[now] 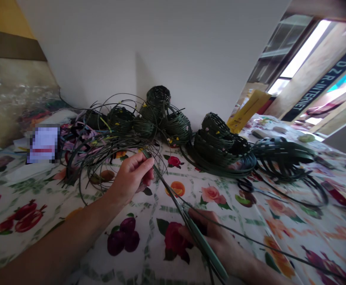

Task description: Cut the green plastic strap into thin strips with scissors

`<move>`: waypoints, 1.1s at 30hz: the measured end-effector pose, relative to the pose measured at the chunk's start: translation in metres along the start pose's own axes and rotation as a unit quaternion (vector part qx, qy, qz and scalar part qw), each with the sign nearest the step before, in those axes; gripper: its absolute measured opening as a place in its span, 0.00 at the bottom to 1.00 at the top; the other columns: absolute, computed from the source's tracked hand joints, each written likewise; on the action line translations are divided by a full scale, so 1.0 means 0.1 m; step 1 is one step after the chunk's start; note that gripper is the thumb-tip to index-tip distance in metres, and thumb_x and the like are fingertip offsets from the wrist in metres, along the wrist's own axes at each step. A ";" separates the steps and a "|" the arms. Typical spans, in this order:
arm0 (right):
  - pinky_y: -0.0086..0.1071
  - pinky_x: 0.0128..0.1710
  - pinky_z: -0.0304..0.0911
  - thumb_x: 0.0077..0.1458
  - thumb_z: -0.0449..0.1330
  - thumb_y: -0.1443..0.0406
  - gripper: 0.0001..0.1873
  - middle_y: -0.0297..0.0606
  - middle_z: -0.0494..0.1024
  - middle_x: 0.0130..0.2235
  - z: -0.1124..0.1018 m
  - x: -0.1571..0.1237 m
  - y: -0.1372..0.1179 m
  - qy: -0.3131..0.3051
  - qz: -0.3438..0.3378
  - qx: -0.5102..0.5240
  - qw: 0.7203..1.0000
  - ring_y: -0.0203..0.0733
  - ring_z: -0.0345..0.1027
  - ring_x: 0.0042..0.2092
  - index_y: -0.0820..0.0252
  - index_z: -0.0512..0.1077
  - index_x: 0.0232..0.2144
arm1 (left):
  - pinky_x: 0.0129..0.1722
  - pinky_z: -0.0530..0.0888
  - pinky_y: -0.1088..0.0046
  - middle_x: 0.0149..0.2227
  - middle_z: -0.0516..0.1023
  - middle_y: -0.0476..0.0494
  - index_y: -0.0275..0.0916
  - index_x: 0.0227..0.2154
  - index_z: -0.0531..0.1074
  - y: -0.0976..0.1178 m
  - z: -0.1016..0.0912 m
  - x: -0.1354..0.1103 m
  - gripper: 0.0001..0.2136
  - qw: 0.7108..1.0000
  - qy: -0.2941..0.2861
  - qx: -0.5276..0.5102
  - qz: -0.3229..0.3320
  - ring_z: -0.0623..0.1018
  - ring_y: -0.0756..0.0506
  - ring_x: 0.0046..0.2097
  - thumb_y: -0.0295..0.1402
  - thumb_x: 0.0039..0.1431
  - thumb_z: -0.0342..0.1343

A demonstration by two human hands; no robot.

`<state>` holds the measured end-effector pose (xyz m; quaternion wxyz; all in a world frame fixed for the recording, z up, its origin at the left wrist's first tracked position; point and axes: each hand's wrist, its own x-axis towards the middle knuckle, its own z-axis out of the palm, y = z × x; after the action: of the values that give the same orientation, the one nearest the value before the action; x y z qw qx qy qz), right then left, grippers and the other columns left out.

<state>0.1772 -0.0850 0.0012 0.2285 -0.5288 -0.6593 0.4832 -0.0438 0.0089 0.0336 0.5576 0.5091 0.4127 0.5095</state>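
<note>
My left hand [133, 177] grips the upper end of a long, flat green strip [187, 217], and a loose tangle of thin dark green strands [101, 158] spreads behind it. My right hand [211, 241] closes around the lower part of the same strip, whose end passes out of view at the bottom. A thin dark strand [258, 245] runs past my right hand towards the lower right. Several partly woven dark green baskets [157, 105] stand beyond the tangle. My fingers hide part of the strip.
A floral tablecloth [42, 221] covers the table. Black-handled scissors [246, 185] lie to the right, near curled dark strips [282, 158]. A yellow packet [248, 111] stands at the back. A plastic-covered bundle [12, 103] and pink scraps [78, 138] lie at the left.
</note>
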 end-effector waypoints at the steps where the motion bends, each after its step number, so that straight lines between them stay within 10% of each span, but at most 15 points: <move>1: 0.27 0.28 0.57 0.59 0.58 0.53 0.17 0.30 0.66 0.26 0.00 0.00 -0.01 -0.005 -0.004 -0.010 1.000 0.35 0.59 0.29 0.59 0.65 0.25 | 0.16 0.60 0.80 0.18 0.70 0.50 0.38 0.20 0.66 0.00 0.00 0.00 0.15 1.000 0.000 0.000 -0.001 0.68 0.53 0.18 0.39 0.56 0.59; 33: 0.28 0.30 0.62 0.58 0.58 0.53 0.17 0.32 0.69 0.25 -0.02 -0.02 -0.03 0.033 -0.022 -0.066 0.997 0.38 0.62 0.29 0.58 0.70 0.25 | 0.16 0.58 0.81 0.17 0.68 0.50 0.38 0.20 0.66 0.06 0.01 -0.01 0.15 1.000 -0.006 0.017 0.005 0.67 0.55 0.18 0.38 0.58 0.57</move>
<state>0.1783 -0.0860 0.0048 0.2252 -0.5437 -0.6934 0.4158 -0.0440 0.0074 0.0398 0.5487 0.5239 0.4150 0.5022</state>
